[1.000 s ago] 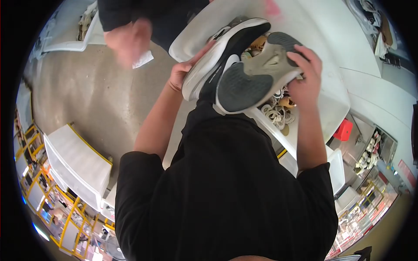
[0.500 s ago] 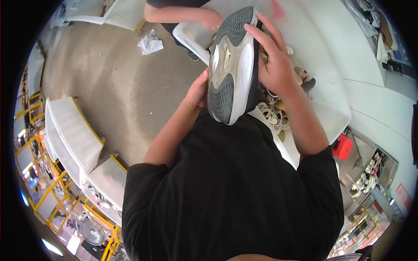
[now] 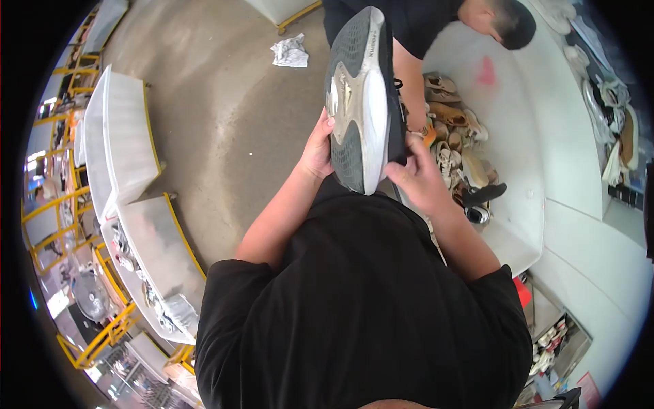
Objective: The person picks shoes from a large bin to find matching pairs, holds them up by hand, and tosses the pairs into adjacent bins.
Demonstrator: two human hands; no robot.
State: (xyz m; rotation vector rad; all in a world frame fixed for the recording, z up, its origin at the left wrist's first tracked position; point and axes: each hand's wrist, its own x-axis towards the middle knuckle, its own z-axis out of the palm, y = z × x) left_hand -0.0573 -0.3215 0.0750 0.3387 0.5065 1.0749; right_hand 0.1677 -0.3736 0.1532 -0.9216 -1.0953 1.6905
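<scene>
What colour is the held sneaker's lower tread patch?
The tread patch is dark grey, best in head view.

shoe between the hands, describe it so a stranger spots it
Look above the wearer's black shirt. Between the left hand and right hand, the shoe shows its sole. Unlike shoes piled in the white bin, it's held up, with grey tread patches.

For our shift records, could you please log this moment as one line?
left hand: holding shoe | right hand: at shoe's lower end | sole: facing camera | co-worker's arm: over shoe bin
</scene>
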